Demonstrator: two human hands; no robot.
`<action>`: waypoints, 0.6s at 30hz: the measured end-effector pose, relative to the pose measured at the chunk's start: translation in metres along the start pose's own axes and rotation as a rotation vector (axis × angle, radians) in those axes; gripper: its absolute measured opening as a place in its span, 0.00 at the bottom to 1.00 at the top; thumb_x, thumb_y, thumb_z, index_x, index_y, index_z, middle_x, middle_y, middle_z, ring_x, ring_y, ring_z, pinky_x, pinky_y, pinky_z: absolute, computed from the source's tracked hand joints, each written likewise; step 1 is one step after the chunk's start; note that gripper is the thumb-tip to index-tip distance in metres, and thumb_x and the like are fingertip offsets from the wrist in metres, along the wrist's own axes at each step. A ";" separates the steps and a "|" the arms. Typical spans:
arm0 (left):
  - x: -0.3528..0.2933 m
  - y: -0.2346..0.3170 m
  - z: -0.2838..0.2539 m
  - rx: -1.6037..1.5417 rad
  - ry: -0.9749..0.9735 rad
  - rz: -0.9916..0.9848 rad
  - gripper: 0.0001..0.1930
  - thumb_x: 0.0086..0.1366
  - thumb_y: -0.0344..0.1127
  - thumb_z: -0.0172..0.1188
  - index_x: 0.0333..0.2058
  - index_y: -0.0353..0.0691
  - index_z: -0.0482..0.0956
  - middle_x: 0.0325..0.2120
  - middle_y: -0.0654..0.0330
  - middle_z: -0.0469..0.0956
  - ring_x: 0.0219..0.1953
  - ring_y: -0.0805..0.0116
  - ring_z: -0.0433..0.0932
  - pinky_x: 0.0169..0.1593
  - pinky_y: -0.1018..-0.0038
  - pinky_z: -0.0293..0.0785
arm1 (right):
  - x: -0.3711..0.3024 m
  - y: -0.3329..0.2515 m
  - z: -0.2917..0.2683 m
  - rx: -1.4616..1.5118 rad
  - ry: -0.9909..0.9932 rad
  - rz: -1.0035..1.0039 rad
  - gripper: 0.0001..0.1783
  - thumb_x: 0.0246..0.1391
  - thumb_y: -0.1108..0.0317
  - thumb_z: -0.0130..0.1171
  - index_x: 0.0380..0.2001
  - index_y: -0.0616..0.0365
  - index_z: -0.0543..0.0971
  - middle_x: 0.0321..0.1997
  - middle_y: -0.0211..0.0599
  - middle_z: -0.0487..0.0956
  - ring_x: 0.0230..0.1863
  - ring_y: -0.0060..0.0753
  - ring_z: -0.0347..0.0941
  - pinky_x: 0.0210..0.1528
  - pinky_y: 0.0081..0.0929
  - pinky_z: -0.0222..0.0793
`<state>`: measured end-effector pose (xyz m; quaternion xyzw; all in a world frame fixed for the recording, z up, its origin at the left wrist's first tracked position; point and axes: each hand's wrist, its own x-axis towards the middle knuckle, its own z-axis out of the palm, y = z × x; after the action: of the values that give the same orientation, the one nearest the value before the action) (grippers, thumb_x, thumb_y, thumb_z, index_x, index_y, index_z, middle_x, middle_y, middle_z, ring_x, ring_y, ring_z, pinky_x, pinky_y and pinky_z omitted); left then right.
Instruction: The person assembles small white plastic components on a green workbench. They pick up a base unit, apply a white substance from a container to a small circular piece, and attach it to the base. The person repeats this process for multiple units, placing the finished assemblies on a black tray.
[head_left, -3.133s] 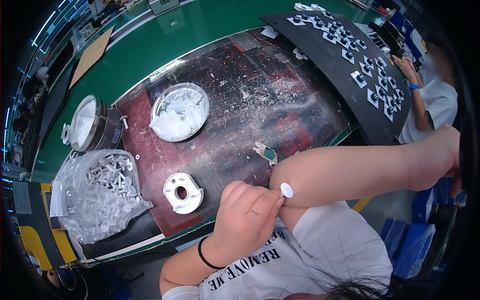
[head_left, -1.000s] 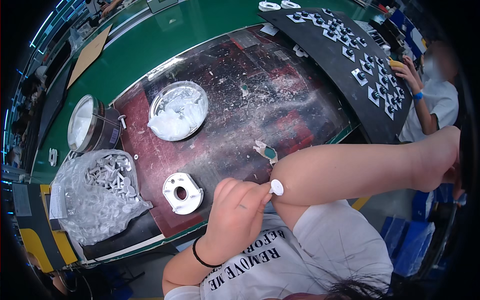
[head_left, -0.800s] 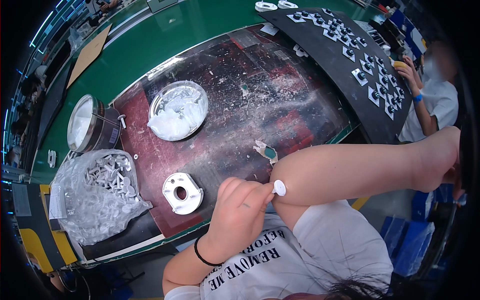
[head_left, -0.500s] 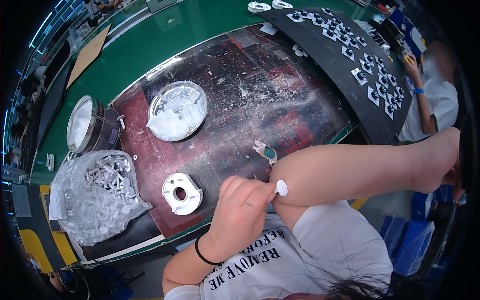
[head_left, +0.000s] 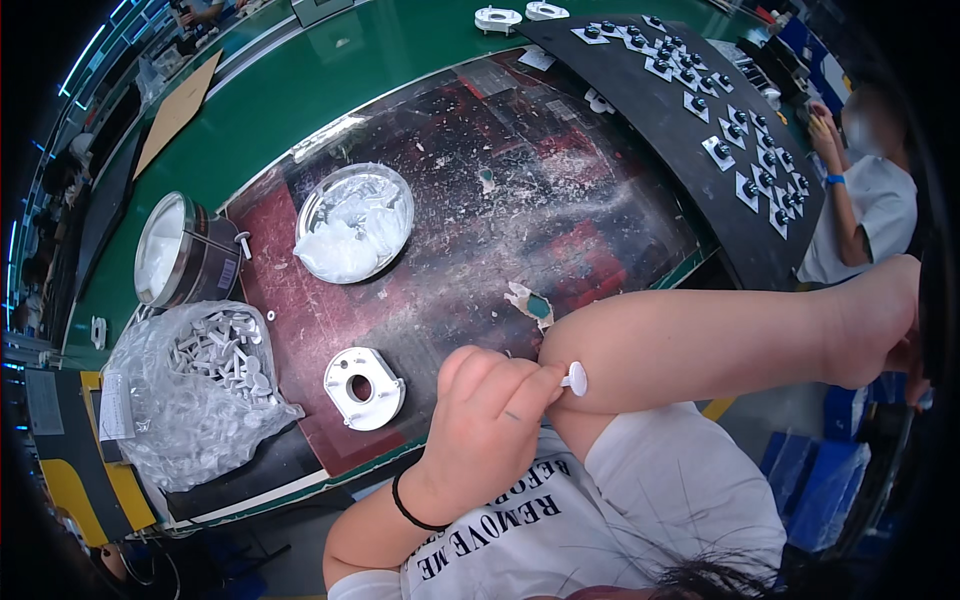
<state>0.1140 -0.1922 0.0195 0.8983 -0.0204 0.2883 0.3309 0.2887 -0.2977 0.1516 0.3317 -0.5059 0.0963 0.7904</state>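
My left hand (head_left: pixel 490 410), with a black band at the wrist, pinches a small white plastic pin (head_left: pixel 576 379) by its stem. The pin's round flat head faces away from the fingertips, in front of my bent right elbow. My right forearm reaches across to the right edge, where my right hand (head_left: pixel 912 360) is mostly cut off by the dark rim; its fingers are hidden. On the worn board to the left of my left hand lies a white ring-shaped housing (head_left: pixel 364 390) with a central hole and small posts.
A clear plastic bag (head_left: pixel 185 420) of white pins lies at the left, by a tin can (head_left: pixel 190 250). A round metal dish (head_left: pixel 355 225) holds whitish, translucent material. Several black-topped parts cover a dark panel (head_left: pixel 660 120); a co-worker (head_left: pixel 865 200) sits beyond. White housings (head_left: pixel 497 19) lie on the green surface.
My left hand has shifted slightly right with the pin, whose head has turned a little. The far white housings have slid left. The co-worker's hands have moved.
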 end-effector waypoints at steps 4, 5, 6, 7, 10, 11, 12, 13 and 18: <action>0.001 0.000 0.001 0.082 0.017 0.042 0.15 0.46 0.24 0.58 0.37 0.38 0.76 0.29 0.63 0.72 0.33 0.64 0.69 0.45 0.64 0.64 | -0.001 0.001 -0.001 0.010 0.007 0.002 0.08 0.49 0.72 0.50 0.18 0.56 0.71 0.18 0.26 0.70 0.20 0.22 0.65 0.30 0.25 0.65; 0.001 0.001 0.001 0.093 0.025 0.045 0.15 0.46 0.24 0.60 0.36 0.39 0.76 0.29 0.64 0.73 0.33 0.63 0.69 0.44 0.64 0.64 | -0.001 0.001 -0.001 0.013 0.009 0.002 0.08 0.49 0.72 0.50 0.18 0.56 0.71 0.18 0.26 0.70 0.20 0.22 0.65 0.30 0.25 0.65; 0.003 0.002 0.001 0.105 0.033 0.047 0.14 0.46 0.24 0.61 0.35 0.40 0.77 0.28 0.64 0.73 0.32 0.63 0.69 0.42 0.65 0.64 | -0.001 0.001 -0.002 0.017 0.011 0.001 0.08 0.49 0.72 0.50 0.18 0.56 0.71 0.18 0.26 0.70 0.20 0.22 0.65 0.30 0.25 0.65; 0.003 0.002 0.001 0.118 0.041 0.049 0.13 0.47 0.24 0.62 0.34 0.41 0.77 0.28 0.64 0.73 0.32 0.63 0.69 0.41 0.65 0.64 | -0.001 0.001 -0.002 0.019 0.014 0.001 0.08 0.49 0.72 0.50 0.18 0.56 0.71 0.18 0.26 0.70 0.20 0.22 0.65 0.30 0.25 0.65; 0.004 0.003 0.001 0.114 0.043 0.050 0.13 0.47 0.25 0.63 0.34 0.41 0.77 0.28 0.64 0.73 0.32 0.63 0.69 0.42 0.65 0.64 | 0.000 0.001 -0.001 0.021 0.018 0.003 0.07 0.48 0.73 0.49 0.18 0.56 0.71 0.18 0.27 0.70 0.20 0.22 0.65 0.30 0.25 0.65; 0.005 0.004 0.001 0.109 0.043 0.054 0.13 0.47 0.25 0.63 0.34 0.41 0.77 0.28 0.64 0.73 0.32 0.63 0.69 0.42 0.65 0.64 | 0.000 0.000 -0.001 0.021 0.020 0.002 0.07 0.48 0.73 0.49 0.18 0.56 0.71 0.18 0.27 0.70 0.20 0.22 0.66 0.30 0.25 0.65; 0.005 0.003 0.001 0.102 0.043 0.056 0.13 0.47 0.25 0.63 0.34 0.41 0.77 0.28 0.64 0.73 0.32 0.63 0.69 0.42 0.65 0.64 | 0.000 0.000 -0.001 0.022 0.023 0.004 0.07 0.48 0.73 0.49 0.18 0.56 0.71 0.18 0.27 0.70 0.20 0.22 0.66 0.30 0.25 0.65; 0.005 0.003 0.001 0.094 0.042 0.059 0.13 0.47 0.25 0.63 0.34 0.41 0.77 0.28 0.64 0.73 0.32 0.63 0.69 0.42 0.65 0.64 | 0.000 -0.001 -0.001 0.022 0.026 0.004 0.07 0.48 0.73 0.49 0.18 0.56 0.71 0.19 0.27 0.70 0.20 0.22 0.66 0.30 0.25 0.65; 0.006 0.003 -0.005 -0.026 -0.006 0.037 0.13 0.48 0.25 0.60 0.35 0.40 0.77 0.29 0.63 0.73 0.33 0.63 0.69 0.43 0.65 0.64 | -0.002 -0.001 -0.001 0.039 0.054 0.001 0.07 0.47 0.74 0.49 0.18 0.57 0.70 0.19 0.27 0.70 0.21 0.22 0.66 0.31 0.24 0.65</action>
<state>0.1159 -0.1903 0.0279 0.8942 -0.0420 0.2913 0.3373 0.2891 -0.2975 0.1493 0.3439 -0.4826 0.1156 0.7972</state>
